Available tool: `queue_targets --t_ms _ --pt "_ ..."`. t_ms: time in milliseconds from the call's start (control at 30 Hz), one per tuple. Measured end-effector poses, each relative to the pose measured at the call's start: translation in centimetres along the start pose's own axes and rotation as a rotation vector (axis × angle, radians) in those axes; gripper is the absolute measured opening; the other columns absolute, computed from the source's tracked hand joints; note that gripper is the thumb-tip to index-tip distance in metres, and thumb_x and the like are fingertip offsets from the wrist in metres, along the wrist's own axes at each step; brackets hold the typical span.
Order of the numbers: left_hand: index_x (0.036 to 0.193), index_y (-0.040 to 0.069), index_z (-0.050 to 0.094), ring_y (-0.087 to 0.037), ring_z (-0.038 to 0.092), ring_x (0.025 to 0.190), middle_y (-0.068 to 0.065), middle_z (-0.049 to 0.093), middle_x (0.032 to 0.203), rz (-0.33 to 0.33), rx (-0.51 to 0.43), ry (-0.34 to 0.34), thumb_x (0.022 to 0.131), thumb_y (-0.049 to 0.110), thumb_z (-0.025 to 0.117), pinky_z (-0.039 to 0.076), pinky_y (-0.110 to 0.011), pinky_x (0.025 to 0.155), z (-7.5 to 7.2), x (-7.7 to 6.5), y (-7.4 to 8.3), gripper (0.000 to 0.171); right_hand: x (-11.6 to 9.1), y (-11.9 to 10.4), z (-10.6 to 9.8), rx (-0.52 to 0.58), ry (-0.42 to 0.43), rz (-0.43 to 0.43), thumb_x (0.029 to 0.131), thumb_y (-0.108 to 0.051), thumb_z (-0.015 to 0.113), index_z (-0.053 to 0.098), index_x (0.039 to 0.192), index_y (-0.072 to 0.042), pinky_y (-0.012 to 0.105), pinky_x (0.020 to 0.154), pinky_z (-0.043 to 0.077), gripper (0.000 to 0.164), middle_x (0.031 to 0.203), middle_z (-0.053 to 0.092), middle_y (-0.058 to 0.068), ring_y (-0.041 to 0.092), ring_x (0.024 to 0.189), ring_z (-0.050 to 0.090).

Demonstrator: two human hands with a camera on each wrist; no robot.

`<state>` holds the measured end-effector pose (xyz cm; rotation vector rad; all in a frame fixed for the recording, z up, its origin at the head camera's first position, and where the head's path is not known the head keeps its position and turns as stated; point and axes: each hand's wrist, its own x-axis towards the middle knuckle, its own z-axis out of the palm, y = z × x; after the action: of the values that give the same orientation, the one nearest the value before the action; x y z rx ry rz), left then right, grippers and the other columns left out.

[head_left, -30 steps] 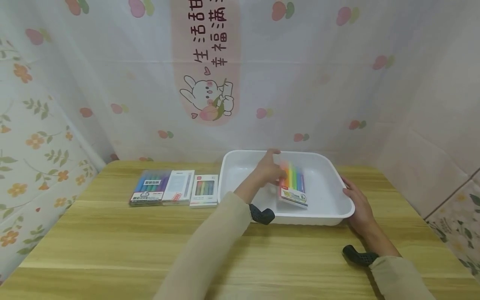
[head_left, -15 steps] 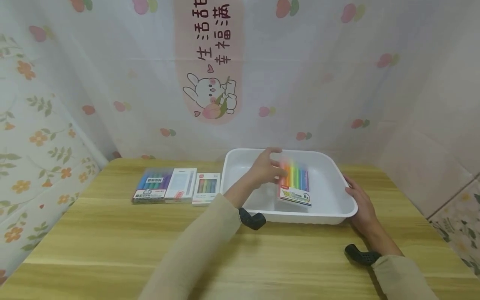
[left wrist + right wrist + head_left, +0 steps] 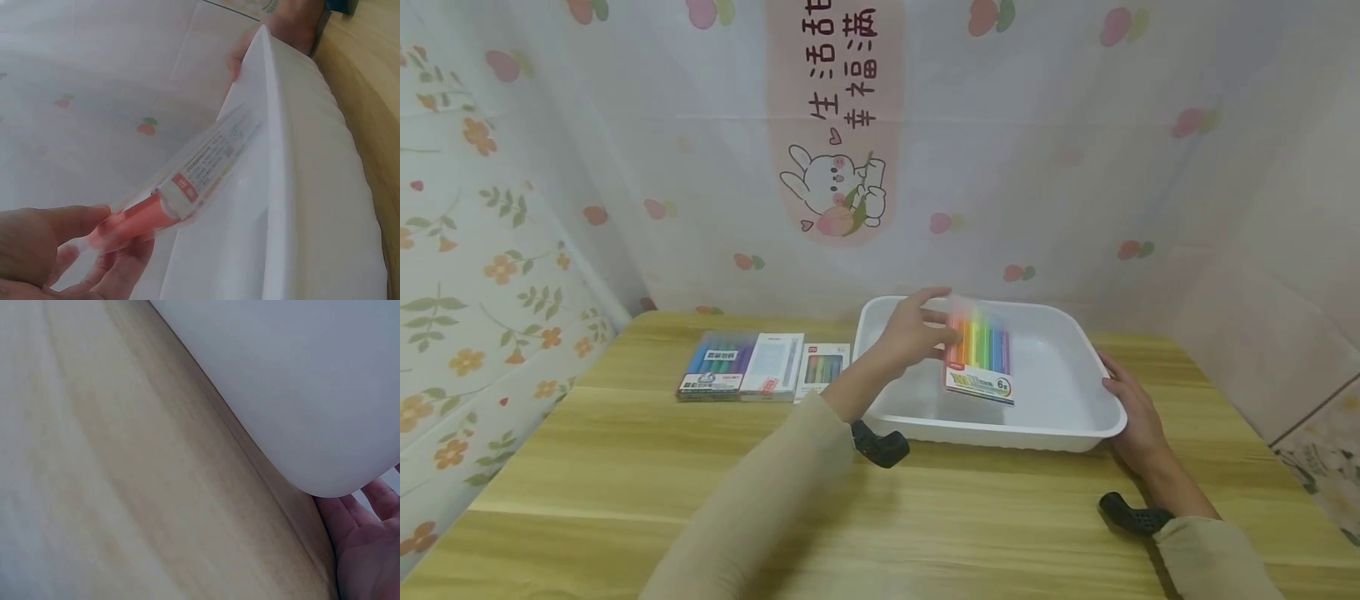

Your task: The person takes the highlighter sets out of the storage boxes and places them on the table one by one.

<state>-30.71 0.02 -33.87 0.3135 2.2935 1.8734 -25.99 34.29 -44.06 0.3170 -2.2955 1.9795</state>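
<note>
My left hand (image 3: 912, 333) pinches a clear pack of rainbow-coloured markers (image 3: 979, 358) by its left side. The pack is tilted over the inside of a white plastic tray (image 3: 992, 427). In the left wrist view, thumb and fingers of the left hand (image 3: 81, 250) grip the pack (image 3: 187, 181) at its near end, where a pink marker shows. My right hand (image 3: 1138, 417) grips the tray's right wall, thumb over the rim. The right wrist view has the right hand (image 3: 369, 550) at the tray's corner (image 3: 312, 425), its fingers partly hidden by the wall.
Left of the tray, a pack of blue-to-purple pens (image 3: 718, 367), a white box (image 3: 771, 367) and a small box with coloured sticks on its front (image 3: 822, 367) lie side by side on the wooden table (image 3: 925, 517). A patterned curtain (image 3: 1037, 167) hangs close behind.
The left hand has carried the marker pack slightly leftward relative to the tray. The right hand keeps its grip. The whole head view has shifted a little, so everything appears farther right.
</note>
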Motion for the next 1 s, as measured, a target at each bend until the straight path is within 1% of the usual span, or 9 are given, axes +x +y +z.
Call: queue_targets --t_ms 100,133,267,400,533,733,833,933,1000 --pt "0.153 0.026 0.043 -0.026 0.072 0.105 -0.015 0.063 0.135 0.008 -0.001 0.007 0.088 0.007 0.074 0.064 -0.034 0.078 -0.8 -0.4 0.0 0.074 0.0 0.1 0.0 0.015 -0.003 0.001 0.111 -0.03 0.03 0.022 0.162 -0.016 0.005 0.09 0.049 0.054 0.158 0.037 -0.014 -0.02 0.113 0.053" --pt "0.153 0.026 0.043 -0.026 0.072 0.105 -0.016 0.062 0.135 0.011 0.0 0.006 0.088 0.007 0.074 0.064 -0.033 0.078 -1.1 -0.6 -0.1 0.074 0.0 0.2 0.0 0.036 -0.005 0.003 0.111 -0.03 0.03 0.022 0.162 -0.016 0.005 0.09 0.049 0.054 0.158 0.037 -0.013 -0.019 0.113 0.053" --pt "0.154 0.027 0.042 -0.028 0.073 0.103 -0.017 0.062 0.137 0.01 0.003 0.014 0.089 0.005 0.072 0.064 -0.033 0.079 -2.4 -1.3 -0.2 0.075 0.0 0.3 0.0 0.064 -0.003 0.004 0.111 -0.029 0.031 0.022 0.162 -0.015 0.006 0.089 0.05 0.054 0.156 0.039 -0.015 -0.018 0.113 0.054" --pt "0.156 0.028 0.04 -0.029 0.071 0.109 -0.017 0.059 0.141 -0.016 0.01 0.018 0.091 0.006 0.07 0.063 -0.035 0.084 -3.9 -2.1 -0.4 0.075 0.1 0.3 0.1 0.084 -0.002 0.007 0.111 -0.028 0.032 0.022 0.162 -0.015 0.007 0.088 0.051 0.054 0.155 0.04 -0.015 -0.017 0.113 0.055" --pt "0.156 0.03 0.039 -0.03 0.068 0.116 -0.015 0.057 0.143 -0.041 0.012 0.031 0.092 0.008 0.07 0.061 -0.037 0.09 -5.2 -2.7 -0.8 0.074 0.2 0.2 0.1 0.112 -0.01 0.006 0.111 -0.027 0.032 0.021 0.162 -0.015 0.007 0.089 0.05 0.054 0.16 0.036 -0.012 -0.016 0.114 0.055" --pt "0.155 0.031 0.041 -0.03 0.064 0.125 -0.013 0.057 0.144 -0.059 0.055 0.071 0.094 0.011 0.07 0.06 -0.039 0.092 -6.9 -3.4 -1.5 0.071 0.2 0.3 0.1 0.075 0.001 0.013 0.111 -0.029 0.032 0.023 0.162 -0.018 0.006 0.089 0.05 0.053 0.16 0.036 -0.015 -0.018 0.113 0.054" --pt "0.154 0.033 0.041 -0.029 0.062 0.129 -0.011 0.057 0.145 -0.07 0.072 0.089 0.094 0.012 0.07 0.059 -0.04 0.094 -7.7 -3.8 -1.7 0.07 0.1 0.4 0.1 0.038 0.01 0.013 0.111 -0.031 0.033 0.024 0.162 -0.018 0.005 0.088 0.049 0.054 0.159 0.036 -0.015 -0.02 0.113 0.054" --pt "0.154 0.035 0.042 -0.028 0.061 0.13 -0.01 0.057 0.146 -0.076 0.075 0.098 0.094 0.013 0.07 0.059 -0.04 0.096 -8.4 -4.2 -1.8 0.069 0.2 0.4 0.0 0.053 0.0 0.008 0.111 -0.031 0.033 0.024 0.162 -0.018 0.006 0.089 0.05 0.054 0.16 0.036 -0.014 -0.018 0.114 0.054" --pt "0.154 0.035 0.042 -0.029 0.06 0.132 -0.011 0.056 0.147 -0.079 0.071 0.097 0.095 0.012 0.069 0.058 -0.042 0.097 -9.0 -4.6 -1.8 0.069 0.1 0.4 -0.1 0.045 -0.001 -0.002 0.111 -0.03 0.033 0.025 0.162 -0.018 0.006 0.087 0.05 0.053 0.157 0.038 -0.016 -0.017 0.114 0.055"
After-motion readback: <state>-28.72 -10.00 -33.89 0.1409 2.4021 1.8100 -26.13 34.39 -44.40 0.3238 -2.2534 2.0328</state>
